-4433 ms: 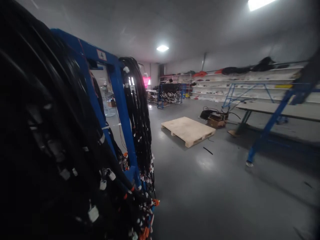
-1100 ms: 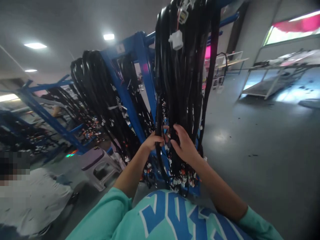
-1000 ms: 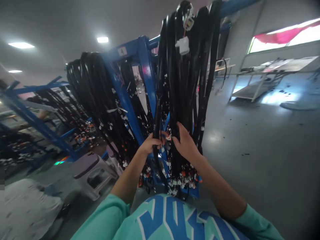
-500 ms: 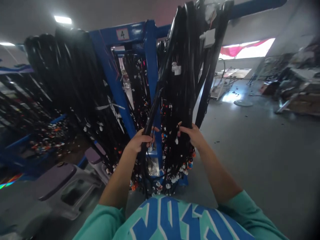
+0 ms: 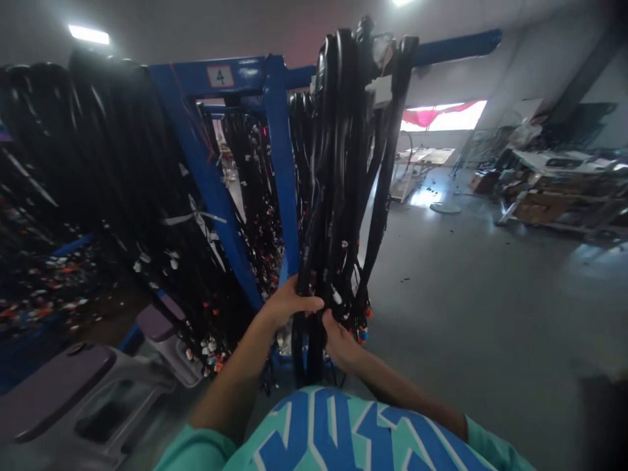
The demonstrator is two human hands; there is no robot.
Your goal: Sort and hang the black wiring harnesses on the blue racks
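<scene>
A thick bundle of black wire harnesses point(image 5: 343, 170) hangs from the top bar of a blue rack point(image 5: 279, 157) marked 4. White and orange connectors dangle at its lower end. My left hand point(image 5: 287, 304) is wrapped round the cables on the left of the bundle. Just below and to the right, my right hand point(image 5: 341, 343) grips the bottom of the same bundle from underneath, fingers curled into the cables.
More black harnesses point(image 5: 122, 176) fill the rack to the left. Grey plastic stools point(image 5: 98, 386) stand at the lower left. Grey floor point(image 5: 481, 307) stretches to the right, with tables and clutter point(image 5: 554, 183) against the far wall.
My hands have come closer together on the bundle; the right hand dropped lower and now holds the bottom of the cables. The view has shifted slightly to the right.
</scene>
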